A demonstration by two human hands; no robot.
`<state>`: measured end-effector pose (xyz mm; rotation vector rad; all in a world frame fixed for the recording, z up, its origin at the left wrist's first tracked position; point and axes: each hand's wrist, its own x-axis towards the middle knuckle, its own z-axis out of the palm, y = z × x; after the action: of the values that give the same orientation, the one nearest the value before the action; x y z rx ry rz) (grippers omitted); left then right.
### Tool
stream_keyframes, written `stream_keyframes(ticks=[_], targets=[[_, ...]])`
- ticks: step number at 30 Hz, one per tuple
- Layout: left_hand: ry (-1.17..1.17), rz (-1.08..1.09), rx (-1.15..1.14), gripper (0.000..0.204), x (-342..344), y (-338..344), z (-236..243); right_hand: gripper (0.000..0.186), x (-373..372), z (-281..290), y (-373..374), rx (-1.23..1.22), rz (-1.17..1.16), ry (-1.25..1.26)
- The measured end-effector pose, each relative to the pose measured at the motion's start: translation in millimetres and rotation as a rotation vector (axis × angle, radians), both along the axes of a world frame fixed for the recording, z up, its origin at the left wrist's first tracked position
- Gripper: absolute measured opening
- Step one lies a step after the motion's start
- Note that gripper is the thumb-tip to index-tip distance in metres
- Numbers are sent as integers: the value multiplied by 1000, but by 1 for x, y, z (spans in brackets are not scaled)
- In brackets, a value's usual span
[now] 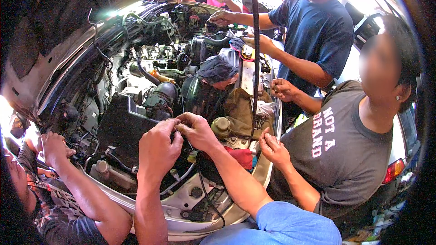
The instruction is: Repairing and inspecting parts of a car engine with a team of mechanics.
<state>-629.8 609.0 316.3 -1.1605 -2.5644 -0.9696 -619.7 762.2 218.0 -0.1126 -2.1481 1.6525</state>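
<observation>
Two hands meet above the front of the engine bay (175, 211): the left hand (159, 144) and the right hand (198, 130). Fingers of both are curled inward, thumbs and fingertips brought together; from where I stand, I cannot tell what, if anything, is pinched there. The hands are apparently raised so that both can work one spot clear of the parts below. The yellow-green plug (192, 158) hangs just below the right hand, near the black cable (206, 193). The black box (121, 129) sits left of the hands.

Beyond, a dark rag (218, 69) is bunched on the engine parts, probably parked within reach. A brown cloth (243, 109) drapes the right side, perhaps to shield the surface. The dark rod (256, 63) stands upright, seemingly as a prop for the raised hood (50, 31).

Outermost, a co-worker in a grey shirt (338, 147) extends both hands over the edge; another's hand (55, 149) reaches in at the left.
</observation>
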Motion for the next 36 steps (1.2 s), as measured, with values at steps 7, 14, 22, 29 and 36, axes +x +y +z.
stream_keyframes(ticks=[7, 14, 22, 29, 36], targets=[[-13, 1, -2, 28, -1, 0, -1, 24, 1, 1, -1, -24, 7, 4], [-30, 19, -20, 30, -2, -1, -1, 21, 0, 0, -1, 16, -16, -9], [-20, 33, -57, 30, -4, -5, -2, 25, -2, -4, 0, -75, 31, -32], [-10, 8, -48, 27, -5, -6, -4, 23, -3, -5, -2, -20, 26, -1], [-3, 0, -48, 25, -3, -7, -3, 22, -2, -3, -3, -39, 34, -21]])
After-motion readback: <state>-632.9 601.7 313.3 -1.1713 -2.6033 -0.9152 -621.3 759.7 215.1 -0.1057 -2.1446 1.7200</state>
